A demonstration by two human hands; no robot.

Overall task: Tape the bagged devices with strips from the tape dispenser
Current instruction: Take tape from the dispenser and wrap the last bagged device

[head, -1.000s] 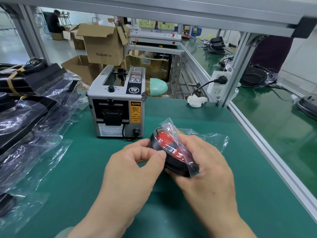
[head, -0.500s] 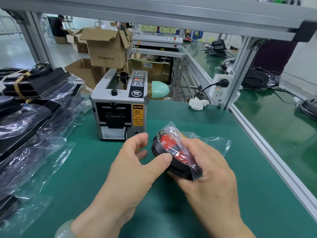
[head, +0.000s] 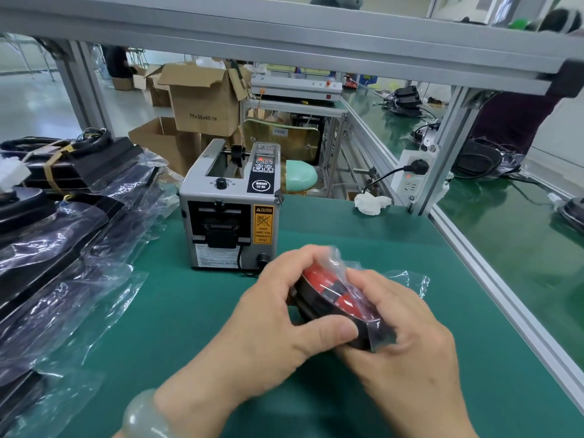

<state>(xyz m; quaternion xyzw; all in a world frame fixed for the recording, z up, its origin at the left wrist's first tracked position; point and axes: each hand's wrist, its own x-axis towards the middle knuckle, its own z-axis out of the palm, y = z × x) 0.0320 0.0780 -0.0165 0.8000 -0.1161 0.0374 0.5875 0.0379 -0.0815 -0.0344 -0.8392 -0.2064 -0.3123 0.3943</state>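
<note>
Left hand [head: 278, 317] and right hand [head: 407, 355] both grip one bagged device [head: 331, 295], a round black unit with a red face inside a clear bag, held tilted over the green surface [head: 189, 311]. The left fingers curl over its far edge with the thumb on the near rim, and the right fingers wrap its right side. Just behind it stands the grey tape dispenser [head: 230, 210]. A pile of bagged items [head: 63, 248] lies at the left. A pale bangle [head: 145, 418] circles the left wrist.
</note>
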